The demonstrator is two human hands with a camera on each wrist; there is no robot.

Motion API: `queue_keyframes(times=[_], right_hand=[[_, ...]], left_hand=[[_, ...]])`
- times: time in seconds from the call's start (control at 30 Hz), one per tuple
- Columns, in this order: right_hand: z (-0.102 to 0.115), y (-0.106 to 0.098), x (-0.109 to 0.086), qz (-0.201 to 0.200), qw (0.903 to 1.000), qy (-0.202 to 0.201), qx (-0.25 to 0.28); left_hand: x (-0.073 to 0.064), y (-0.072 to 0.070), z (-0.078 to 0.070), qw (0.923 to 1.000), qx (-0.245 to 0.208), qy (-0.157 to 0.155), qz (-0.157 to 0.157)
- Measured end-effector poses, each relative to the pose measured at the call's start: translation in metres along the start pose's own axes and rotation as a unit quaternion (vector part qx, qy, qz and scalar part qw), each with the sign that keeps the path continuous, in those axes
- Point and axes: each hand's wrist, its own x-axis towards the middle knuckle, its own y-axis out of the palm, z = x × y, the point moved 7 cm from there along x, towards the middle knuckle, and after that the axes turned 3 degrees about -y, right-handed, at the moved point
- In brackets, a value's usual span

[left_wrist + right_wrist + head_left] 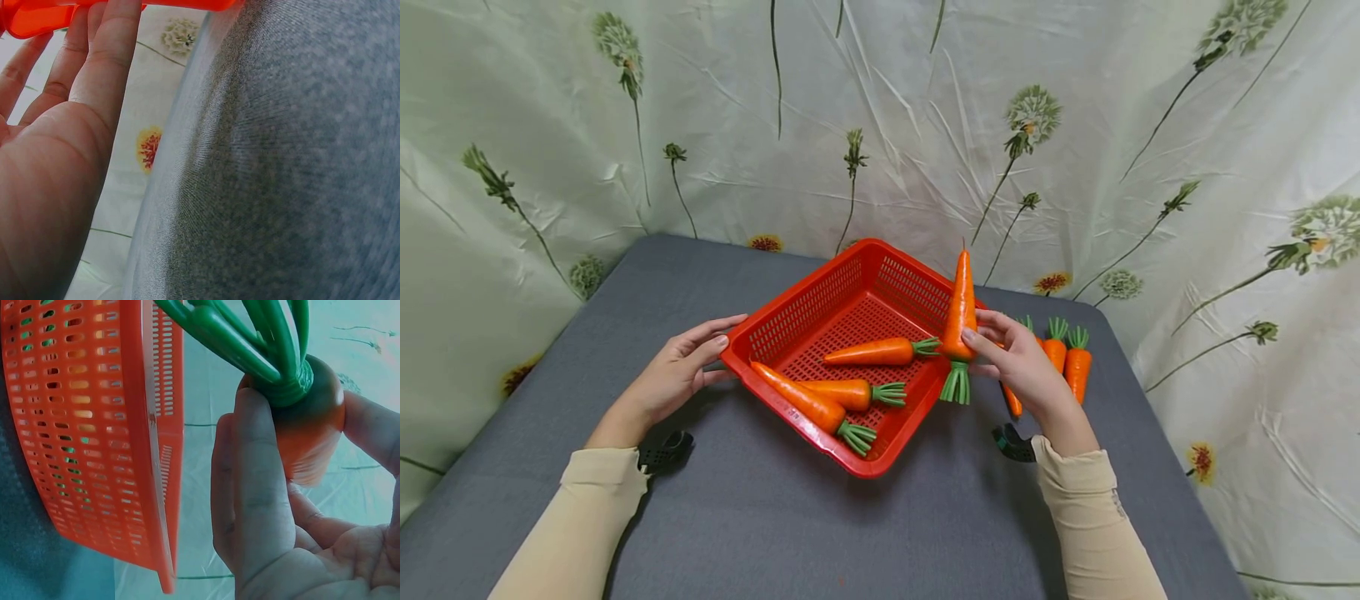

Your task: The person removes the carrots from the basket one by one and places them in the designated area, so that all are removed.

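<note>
A red plastic basket (pixel 865 327) with slotted walls sits in the middle of the table, holding three carrots, among them one long carrot (pixel 805 400) along its near left wall. My left hand (pixel 673 367) grips the basket's left corner, thumb at the rim; in the left wrist view its fingers (pixel 103 69) reach up to the red rim. Over the basket's right edge, my right hand (pixel 1018 358) pinches another carrot (pixel 960 312) between thumb and fingers. This carrot points tip up, its green stalks (pixel 275 350) lowest in the head view.
Several more carrots (pixel 1077 375) lie on the grey table (pixel 760 517) to the right, partly hidden behind my right hand. A pale curtain (pixel 737 108) printed with flowers hangs behind the table and along its sides.
</note>
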Motion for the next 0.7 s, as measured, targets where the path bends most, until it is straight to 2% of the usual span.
queue_keyframes(times=[0.2,0.4,0.7], right_hand=[[-0.006,-0.003,-0.007,0.001,0.9996,0.013,-0.023],[-0.009,-0.006,-0.014,-0.003,0.9996,0.014,-0.022],[-0.013,-0.018,-0.029,-0.016,0.9992,0.018,-0.031]], left_hand=[[0.001,-0.001,0.002,0.9998,0.013,-0.010,-0.012],[0.001,-0.001,0.004,0.9993,0.023,-0.020,-0.023],[0.000,0.000,0.000,0.9997,0.022,-0.005,-0.011]])
